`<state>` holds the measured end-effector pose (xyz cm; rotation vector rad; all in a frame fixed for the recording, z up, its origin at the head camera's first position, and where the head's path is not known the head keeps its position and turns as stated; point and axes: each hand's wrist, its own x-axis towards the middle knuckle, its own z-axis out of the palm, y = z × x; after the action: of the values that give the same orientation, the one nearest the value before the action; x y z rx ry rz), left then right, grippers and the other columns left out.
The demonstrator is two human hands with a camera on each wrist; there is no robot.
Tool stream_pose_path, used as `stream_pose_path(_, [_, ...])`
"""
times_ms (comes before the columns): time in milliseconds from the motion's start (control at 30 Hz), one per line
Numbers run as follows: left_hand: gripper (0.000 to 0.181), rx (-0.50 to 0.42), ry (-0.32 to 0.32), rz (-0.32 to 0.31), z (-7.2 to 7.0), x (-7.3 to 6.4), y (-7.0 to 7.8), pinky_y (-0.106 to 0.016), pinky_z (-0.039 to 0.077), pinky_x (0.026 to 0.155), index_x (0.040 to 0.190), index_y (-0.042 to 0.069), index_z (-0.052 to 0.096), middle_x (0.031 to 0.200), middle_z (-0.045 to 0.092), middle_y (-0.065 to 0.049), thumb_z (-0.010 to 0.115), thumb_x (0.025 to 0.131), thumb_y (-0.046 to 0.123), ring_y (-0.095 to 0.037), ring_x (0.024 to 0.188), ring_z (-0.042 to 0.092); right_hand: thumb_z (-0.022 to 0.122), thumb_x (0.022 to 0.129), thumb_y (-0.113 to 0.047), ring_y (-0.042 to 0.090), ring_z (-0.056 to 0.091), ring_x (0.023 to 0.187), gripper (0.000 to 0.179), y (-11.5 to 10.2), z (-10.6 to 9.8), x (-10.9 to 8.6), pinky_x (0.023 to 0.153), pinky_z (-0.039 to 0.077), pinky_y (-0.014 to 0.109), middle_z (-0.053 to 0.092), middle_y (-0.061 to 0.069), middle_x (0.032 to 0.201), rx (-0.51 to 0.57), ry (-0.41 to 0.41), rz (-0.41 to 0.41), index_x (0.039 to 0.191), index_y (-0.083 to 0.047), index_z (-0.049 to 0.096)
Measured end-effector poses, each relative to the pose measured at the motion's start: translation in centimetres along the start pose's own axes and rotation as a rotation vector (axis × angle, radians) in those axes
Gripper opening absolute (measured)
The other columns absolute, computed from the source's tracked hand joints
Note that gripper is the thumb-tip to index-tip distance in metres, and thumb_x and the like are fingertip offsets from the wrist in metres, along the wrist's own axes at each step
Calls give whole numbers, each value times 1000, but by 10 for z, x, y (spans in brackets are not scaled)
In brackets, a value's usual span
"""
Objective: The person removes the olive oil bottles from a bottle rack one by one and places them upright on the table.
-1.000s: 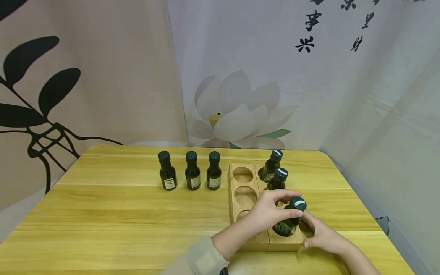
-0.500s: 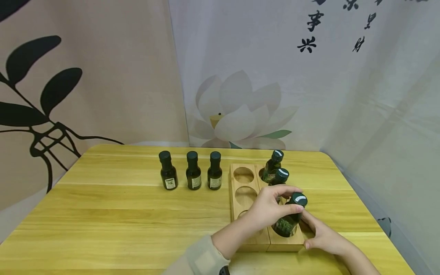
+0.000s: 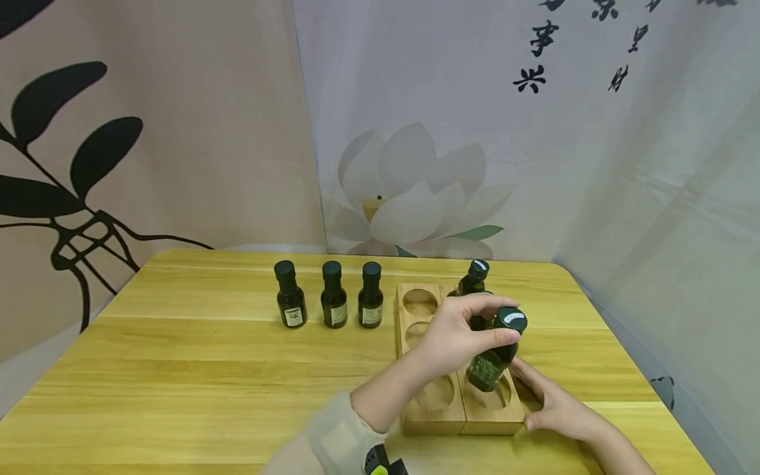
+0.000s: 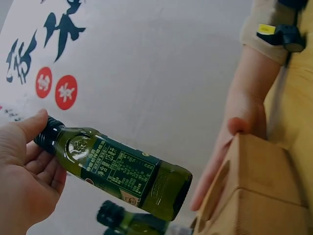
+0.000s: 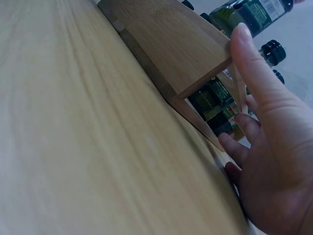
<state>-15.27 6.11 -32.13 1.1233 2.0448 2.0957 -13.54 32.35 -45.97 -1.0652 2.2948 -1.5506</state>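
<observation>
My left hand pinches a small green glass bottle by its dark cap and neck, between thumb and fingers. The bottle tilts, its base just over the front right round slot of a wooden bottle holder. Its green label with white print shows in the left wrist view. At the holder's front right corner my right hand holds on, thumb on the end and fingers along the side. Behind the left hand, a bottle stands in the holder's right row; another one is mostly hidden by that hand.
Three dark bottles with pale labels, a left one, a middle one and a right one, stand in a line left of the holder. The left row of slots holds no bottles. A printed curtain hangs behind the wooden table.
My left hand has lifted the bottle up and slightly back from the front right slot, baring more of that slot. The right hand stays at the holder's corner.
</observation>
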Motion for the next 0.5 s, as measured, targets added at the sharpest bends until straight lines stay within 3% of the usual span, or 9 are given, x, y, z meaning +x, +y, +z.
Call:
stream_pose_path(267, [32, -34, 21, 9, -19, 2, 12, -29, 55, 70, 115, 2, 67, 93, 68, -8, 74, 84, 5, -9, 84, 62, 59, 87, -55, 4, 26, 134, 91, 1, -1, 1, 103, 25, 19, 18, -4, 157, -53, -15, 52, 155, -13, 14])
stream_pose_path(500, [33, 21, 73, 20, -41, 3, 23, -28, 54, 62, 117, 2, 67, 93, 68, -8, 74, 84, 5, -11, 80, 61, 58, 87, -58, 5, 27, 134, 91, 2, -1, 1, 103, 26, 21, 18, 0, 158, -70, -9, 69, 155, -15, 15])
